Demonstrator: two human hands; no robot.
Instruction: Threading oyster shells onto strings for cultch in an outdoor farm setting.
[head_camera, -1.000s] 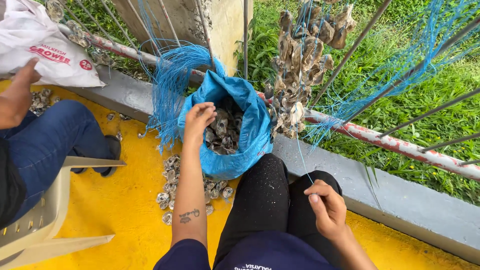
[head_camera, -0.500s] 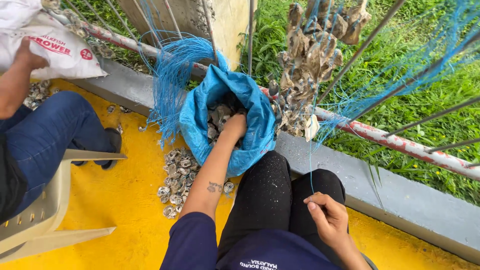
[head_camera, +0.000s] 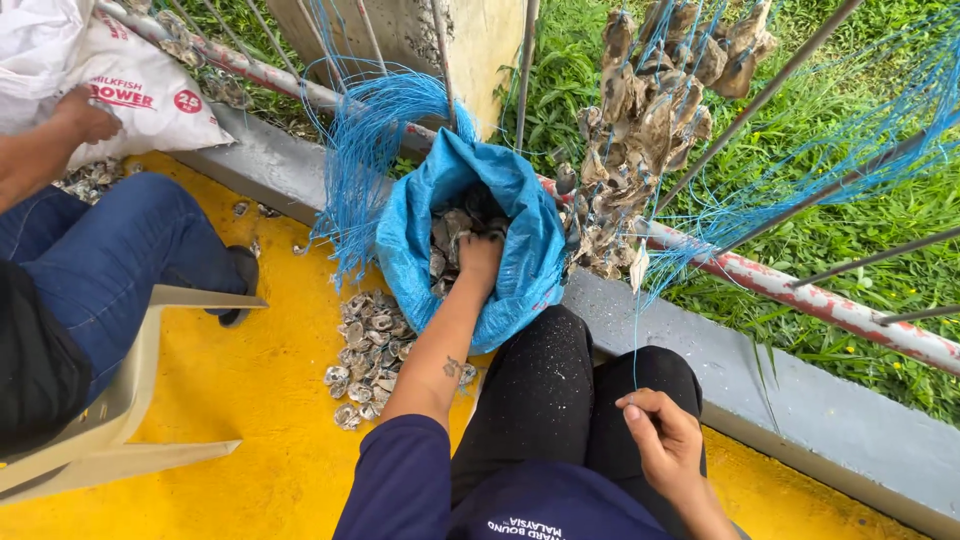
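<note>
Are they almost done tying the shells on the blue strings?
Not yet, it seems. Done: a big bunch of strung shells already hangs on the railing. In hand: the left hand reaches into the blue sack of shells, and the right hand pinches a blue string. Left: the sack looks well filled, and a pile of loose shells lies on the yellow floor.
</note>
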